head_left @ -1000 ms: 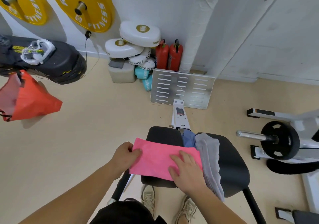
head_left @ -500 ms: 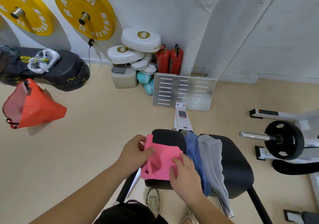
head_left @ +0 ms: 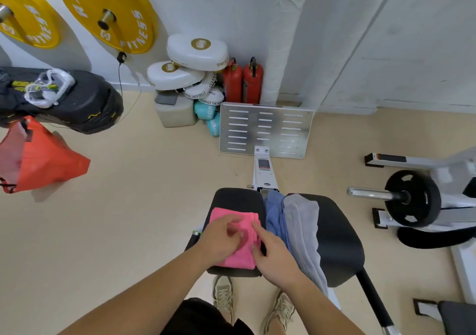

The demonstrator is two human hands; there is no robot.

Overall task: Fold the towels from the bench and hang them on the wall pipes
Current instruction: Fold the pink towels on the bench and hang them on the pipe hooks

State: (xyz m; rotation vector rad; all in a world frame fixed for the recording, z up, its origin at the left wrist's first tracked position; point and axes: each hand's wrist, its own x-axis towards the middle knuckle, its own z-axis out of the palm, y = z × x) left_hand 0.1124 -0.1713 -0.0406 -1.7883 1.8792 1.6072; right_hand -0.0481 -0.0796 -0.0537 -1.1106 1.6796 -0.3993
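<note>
While pressed flat under left hand (head_left: 223,239) and right hand (head_left: 273,256), side by side: folded pink towel (head_left: 240,257) on black bench pad (head_left: 234,200), beside blue towel (head_left: 274,213) and grey towel (head_left: 302,221).

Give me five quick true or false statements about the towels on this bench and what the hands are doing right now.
1. Both hands rest on the pink towel. True: left hand and right hand press on it.
2. The blue towel lies between pink and the grey towel. True.
3. The pink towel hangs on a wall pipe. False: it lies on the bench.
4. The grey towel is neatly folded. False: it drapes loosely over the bench's near edge.
5. Two red extinguishers stand by the wall. True.
</note>
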